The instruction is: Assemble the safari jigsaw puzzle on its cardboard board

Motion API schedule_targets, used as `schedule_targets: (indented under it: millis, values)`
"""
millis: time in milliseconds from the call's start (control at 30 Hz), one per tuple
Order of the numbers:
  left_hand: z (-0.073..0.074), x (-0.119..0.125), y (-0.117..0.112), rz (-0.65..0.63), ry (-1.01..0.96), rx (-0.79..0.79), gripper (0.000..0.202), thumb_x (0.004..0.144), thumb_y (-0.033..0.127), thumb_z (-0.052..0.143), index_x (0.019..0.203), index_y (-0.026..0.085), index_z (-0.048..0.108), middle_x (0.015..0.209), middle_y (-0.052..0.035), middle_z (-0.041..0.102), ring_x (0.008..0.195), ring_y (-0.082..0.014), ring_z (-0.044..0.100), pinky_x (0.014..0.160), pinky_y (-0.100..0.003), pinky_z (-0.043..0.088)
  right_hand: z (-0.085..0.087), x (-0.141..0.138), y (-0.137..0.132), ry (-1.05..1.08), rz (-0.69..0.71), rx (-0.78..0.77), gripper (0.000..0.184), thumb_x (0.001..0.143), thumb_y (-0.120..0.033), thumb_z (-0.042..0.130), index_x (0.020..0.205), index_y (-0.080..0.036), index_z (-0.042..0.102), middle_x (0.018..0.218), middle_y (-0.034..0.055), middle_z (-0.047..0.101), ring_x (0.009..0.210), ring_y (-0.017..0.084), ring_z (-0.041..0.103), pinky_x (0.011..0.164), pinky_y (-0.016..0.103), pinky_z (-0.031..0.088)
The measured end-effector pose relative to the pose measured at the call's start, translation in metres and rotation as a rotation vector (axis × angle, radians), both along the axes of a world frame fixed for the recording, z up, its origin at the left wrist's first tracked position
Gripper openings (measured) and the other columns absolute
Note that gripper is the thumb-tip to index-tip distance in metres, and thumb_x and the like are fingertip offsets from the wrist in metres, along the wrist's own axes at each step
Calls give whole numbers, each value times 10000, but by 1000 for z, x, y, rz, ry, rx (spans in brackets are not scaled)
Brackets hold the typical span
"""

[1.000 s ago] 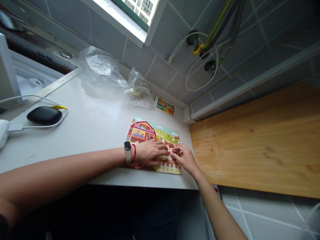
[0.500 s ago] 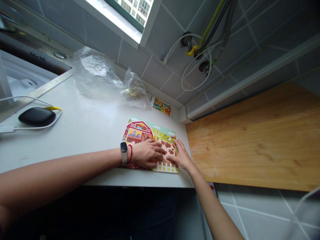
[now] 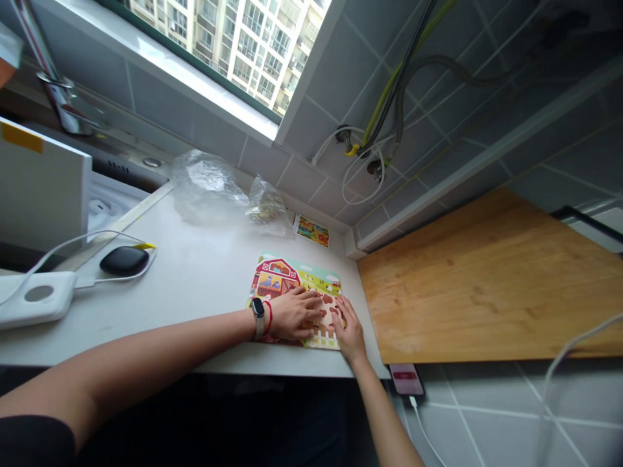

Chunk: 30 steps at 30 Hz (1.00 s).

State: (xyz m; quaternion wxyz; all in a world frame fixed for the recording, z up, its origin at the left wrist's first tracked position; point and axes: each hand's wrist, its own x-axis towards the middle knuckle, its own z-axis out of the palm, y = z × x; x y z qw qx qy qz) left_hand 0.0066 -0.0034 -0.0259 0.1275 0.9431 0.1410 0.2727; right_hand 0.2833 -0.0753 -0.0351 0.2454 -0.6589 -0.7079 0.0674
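Grey tiled wall (image 3: 331, 71) with pale grout, rising behind a white worktop (image 3: 204, 272). Above it, a bright window (image 3: 219, 45) in a white and dark green frame, apartment towers (image 3: 257, 52) outside, daylight flooding in. Bundled hoses (image 3: 389, 97) emerging from the wall; to the right, a long wooden board (image 3: 467, 285) over grey floor tiles (image 3: 487, 408).

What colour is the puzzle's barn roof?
The barn roof is red with white trim, best seen in the head view.
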Motion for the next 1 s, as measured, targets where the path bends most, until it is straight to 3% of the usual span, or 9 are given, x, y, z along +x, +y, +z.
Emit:
schedule_targets:
  millis: [267,767,867,1000]
  values:
    - [-3,0,-2,41,27,37,572,987,563,578,1441,219,627,1541,-166,576,1390,-387,526,1141,-547,376,-1,0,3,-4,-62,73,518,1003,-461,492,1354,-164,730,1450,162,682,1439,337,569,1190,583,476]
    - [3,-4,5,-2,121,-11,627,1021,625,502,1504,230,559,1594,-146,524,1466,-378,477,1164,-590,382,-5,8,4,-188,-51,188,429,989,-413,513,1298,-246,759,1331,101,762,1303,333,689,1037,525,621]
    - [5,-3,7,13,77,7,533,1017,584,538,1399,228,645,1466,-122,631,1395,-337,546,1125,-510,440,-4,7,6,-201,-32,219,411,984,-391,516,1291,-266,759,1325,88,767,1282,330,703,1018,519,633]
    - [13,-2,9,51,122,40,350,1006,498,597,1050,187,752,1166,-111,730,1111,-253,676,982,-386,516,-8,9,10,-214,-15,266,393,968,-389,526,1239,-260,780,1279,90,785,1213,331,739,992,521,641]
